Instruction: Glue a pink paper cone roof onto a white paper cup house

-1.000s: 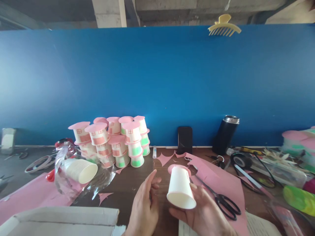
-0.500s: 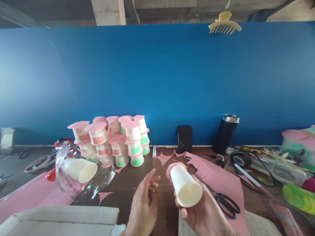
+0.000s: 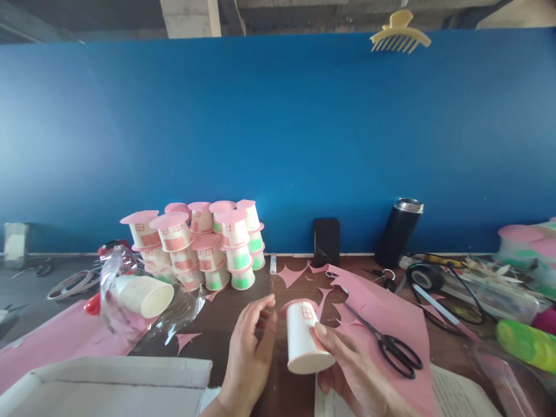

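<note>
Above the dark brown surface, just in front of the wearer, the right hand held an upside-down white paper cup, thumb against its side, with a pink paper disc on its upturned base and a red window drawn below that. The left hand stood near the cup but apart from it, fingers loosely curved and thumb spread a little away. Black-handled scissors lay on a cut pink sheet to the right. Farther left, stacked decorated cups stood behind nested plain cups lying in clear plastic.
</note>
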`<state>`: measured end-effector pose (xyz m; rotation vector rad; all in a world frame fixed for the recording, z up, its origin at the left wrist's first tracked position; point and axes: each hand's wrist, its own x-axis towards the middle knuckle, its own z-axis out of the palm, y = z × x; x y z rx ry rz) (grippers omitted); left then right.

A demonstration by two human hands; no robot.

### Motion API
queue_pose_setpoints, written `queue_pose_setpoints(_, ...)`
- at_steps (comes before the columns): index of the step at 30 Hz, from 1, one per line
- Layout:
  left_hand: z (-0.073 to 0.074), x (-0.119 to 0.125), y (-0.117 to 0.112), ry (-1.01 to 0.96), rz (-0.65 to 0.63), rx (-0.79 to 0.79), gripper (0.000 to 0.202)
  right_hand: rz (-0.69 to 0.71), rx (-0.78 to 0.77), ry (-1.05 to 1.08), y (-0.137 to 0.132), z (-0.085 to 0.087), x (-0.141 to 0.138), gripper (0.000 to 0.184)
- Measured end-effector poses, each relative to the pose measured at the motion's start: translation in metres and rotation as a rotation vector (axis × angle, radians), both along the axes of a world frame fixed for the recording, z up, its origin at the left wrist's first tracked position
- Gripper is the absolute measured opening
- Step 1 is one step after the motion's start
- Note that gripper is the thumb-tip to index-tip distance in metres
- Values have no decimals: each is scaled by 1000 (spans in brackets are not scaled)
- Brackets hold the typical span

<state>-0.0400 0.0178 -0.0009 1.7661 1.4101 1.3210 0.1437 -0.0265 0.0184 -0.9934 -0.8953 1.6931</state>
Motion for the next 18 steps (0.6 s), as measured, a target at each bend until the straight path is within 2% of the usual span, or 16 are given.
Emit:
queue_pose_setpoints(3, 3, -1, -2, 70, -35, 58, 25, 27, 5, -176, 1, 5, -1, 45)
queue_pose_setpoints(9, 9, -2, -7, 232, -65, 309, 27, 47, 127, -524, 1, 6, -3, 51)
queue_pose_setpoints(13, 13, -1, -9, 343, -75, 415, 30, -32, 257, -751, 0, 0, -5, 45)
queue_pose_setpoints(18, 17, 0, -10, 427, -66, 509, 27, -73, 314, -839, -2, -3, -9, 43)
